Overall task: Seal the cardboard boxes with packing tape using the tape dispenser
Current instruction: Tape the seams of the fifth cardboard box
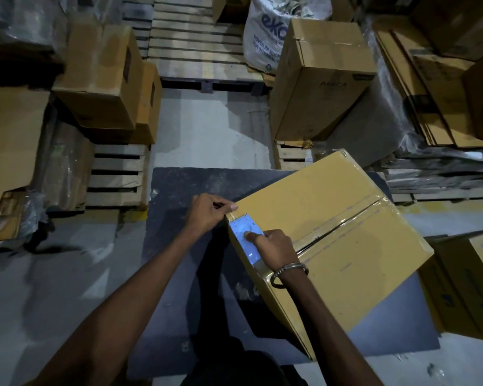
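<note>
Hiding the box (332, 232) edge, right hand (276, 250) covers label (247, 240)

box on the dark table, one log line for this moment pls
box: centre seam taped | label: on near-left edge | right hand: pressing label | left hand: pinching at box corner | dispenser: not visible

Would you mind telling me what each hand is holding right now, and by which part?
The left hand pinches the box's near-left top corner. The right hand holds nothing; its fingers press a pale blue label on the box's edge.
</note>
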`<state>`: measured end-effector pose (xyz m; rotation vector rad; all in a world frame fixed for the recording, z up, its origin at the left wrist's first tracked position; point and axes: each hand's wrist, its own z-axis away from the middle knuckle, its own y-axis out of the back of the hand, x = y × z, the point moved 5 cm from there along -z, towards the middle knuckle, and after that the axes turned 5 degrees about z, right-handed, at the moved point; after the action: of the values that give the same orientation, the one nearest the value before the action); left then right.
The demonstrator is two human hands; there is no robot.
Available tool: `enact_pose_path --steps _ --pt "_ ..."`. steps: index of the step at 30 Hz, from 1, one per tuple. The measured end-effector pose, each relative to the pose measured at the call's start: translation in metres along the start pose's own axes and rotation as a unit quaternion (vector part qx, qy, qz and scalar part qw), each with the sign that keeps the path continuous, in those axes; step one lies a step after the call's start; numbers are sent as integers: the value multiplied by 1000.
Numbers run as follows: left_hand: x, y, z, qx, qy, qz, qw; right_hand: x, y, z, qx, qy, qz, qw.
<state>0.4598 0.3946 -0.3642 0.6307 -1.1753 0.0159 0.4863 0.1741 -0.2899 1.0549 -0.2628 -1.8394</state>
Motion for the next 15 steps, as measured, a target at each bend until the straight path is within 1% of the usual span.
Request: enact_pose_path --steps 3,6,11,13,15 --pt "1 -2 2 23 -5 -8 1000 5 1 3 -7 -2 4 1000" --pt "0 -4 3 49 -5 -13 999 25 6 12 -26 -12 22 999" --pt "0 -4 10 68 21 -21 997 62 13 38 -34 -29 45 998" --pt "5 -2 15 77 47 -49 995 68 11 45 -31 -20 48 998" --pt "20 -2 21 91 52 -120 987 69 12 48 -25 -12 51 998"
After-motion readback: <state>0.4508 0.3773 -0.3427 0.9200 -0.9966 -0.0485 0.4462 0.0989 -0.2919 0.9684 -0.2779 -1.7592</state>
